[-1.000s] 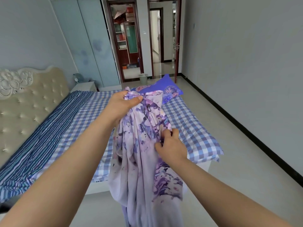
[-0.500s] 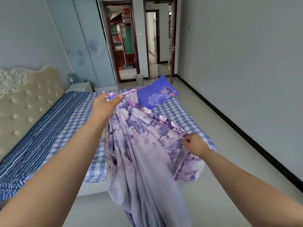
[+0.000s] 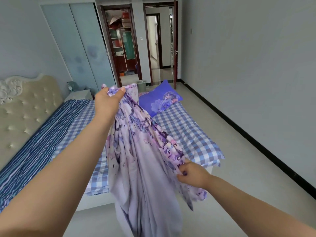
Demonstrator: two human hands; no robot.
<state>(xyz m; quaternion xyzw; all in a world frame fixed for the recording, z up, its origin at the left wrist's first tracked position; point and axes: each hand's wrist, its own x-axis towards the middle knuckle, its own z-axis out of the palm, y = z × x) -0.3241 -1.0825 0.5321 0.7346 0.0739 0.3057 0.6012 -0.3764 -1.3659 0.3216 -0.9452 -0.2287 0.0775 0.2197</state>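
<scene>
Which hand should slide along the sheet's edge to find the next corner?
Probably the right hand: it pinches the floral sheet by its printed edge, low down; the left hand grips the top corner.

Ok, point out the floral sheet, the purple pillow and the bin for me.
floral sheet [image 3: 136, 159], head view, pale middle of the hanging cloth.
purple pillow [image 3: 159, 98], head view, centre of its top face.
bin [image 3: 142, 85], head view, its front wall.

Since 1 second ago the right hand [image 3: 192, 174] has slid down the sheet [image 3: 143, 161] edge, away from the left hand [image 3: 107, 98], spreading it.
</scene>
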